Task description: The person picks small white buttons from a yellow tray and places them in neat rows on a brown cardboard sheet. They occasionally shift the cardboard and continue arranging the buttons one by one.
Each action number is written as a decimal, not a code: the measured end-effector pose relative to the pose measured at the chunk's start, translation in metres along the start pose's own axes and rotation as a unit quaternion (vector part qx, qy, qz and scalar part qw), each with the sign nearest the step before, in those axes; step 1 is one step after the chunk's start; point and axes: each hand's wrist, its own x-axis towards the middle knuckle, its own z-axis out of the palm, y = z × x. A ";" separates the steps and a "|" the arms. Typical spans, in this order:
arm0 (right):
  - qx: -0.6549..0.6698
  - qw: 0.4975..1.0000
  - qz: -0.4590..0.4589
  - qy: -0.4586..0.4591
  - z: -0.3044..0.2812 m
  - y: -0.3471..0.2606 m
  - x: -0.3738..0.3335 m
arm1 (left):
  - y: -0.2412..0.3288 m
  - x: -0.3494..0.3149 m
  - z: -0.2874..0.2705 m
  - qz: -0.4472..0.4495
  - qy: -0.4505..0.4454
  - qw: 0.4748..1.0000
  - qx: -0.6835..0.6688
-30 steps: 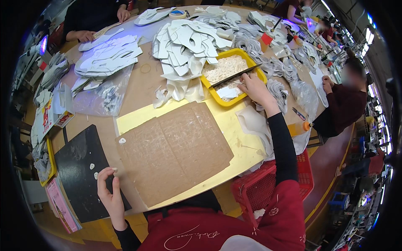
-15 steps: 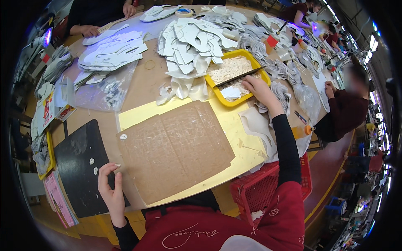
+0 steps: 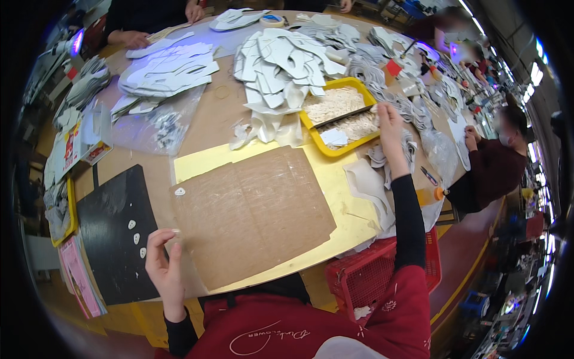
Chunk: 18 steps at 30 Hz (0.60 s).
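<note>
Reaching: right hand point(image 3: 390, 128) is stretched out over the near right edge of the yellow tray point(image 3: 311, 124), fingers loosely spread beside the tray's front compartment; no piece shows in its grip.
Holding: left hand point(image 3: 164, 263) sits at the near left corner of the brown board point(image 3: 251, 209), thumb and fingertips pinched narrow on a tiny white piece point(image 3: 175, 231) right at the board's edge.
Tray: two compartments split by a dark divider, both heaped with small pale cut pieces; it lies beyond the board, tilted on the worktop point(image 3: 209, 119).
Board: flat on a yellow sheet point(image 3: 344, 197); one small white piece point(image 3: 180, 192) rests near its far left corner, the rest of its face bare.
Progress: judging by this, only a start is made, with a piece or two at the board and the tray's heaps hardly touched.
Left side: black mat point(image 3: 113, 239) just beside the board carries three small white pieces point(image 3: 136, 238) in a row.
Farther out: piles of white cut shapes point(image 3: 281, 60), a clear plastic bag point(image 3: 161, 122), and a red basket point(image 3: 371, 275) under the worktop's near edge.
Others: seated persons work at the far and right sides.
</note>
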 end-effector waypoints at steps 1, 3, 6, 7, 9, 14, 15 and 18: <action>0.052 0.999 -0.011 -0.007 0.014 -0.017 -0.003 | 0.003 -0.004 0.003 -0.038 0.004 0.998 -0.047; 0.150 0.988 -0.018 -0.036 0.039 -0.069 -0.032 | 0.008 -0.015 0.024 -0.130 -0.007 0.962 -0.242; 0.222 0.951 0.003 -0.216 0.070 -0.133 -0.110 | 0.010 -0.015 0.071 -0.280 -0.110 0.818 -0.490; 0.204 0.938 0.002 -0.280 0.080 -0.152 -0.139 | 0.005 -0.014 0.085 -0.319 -0.119 0.768 -0.543; 0.208 0.896 0.036 -0.390 0.103 -0.183 -0.181 | -0.008 -0.019 0.098 -0.350 -0.136 0.679 -0.631; 0.277 0.869 -0.086 -0.400 0.137 -0.209 -0.227 | -0.011 -0.013 0.081 -0.415 -0.118 0.628 -0.647; 0.298 0.879 -0.048 -0.368 0.139 -0.208 -0.232 | -0.016 -0.013 0.073 -0.413 -0.121 0.618 -0.658; 0.364 0.886 0.058 -0.281 0.137 -0.203 -0.234 | -0.031 -0.017 0.048 -0.304 -0.080 0.653 -0.689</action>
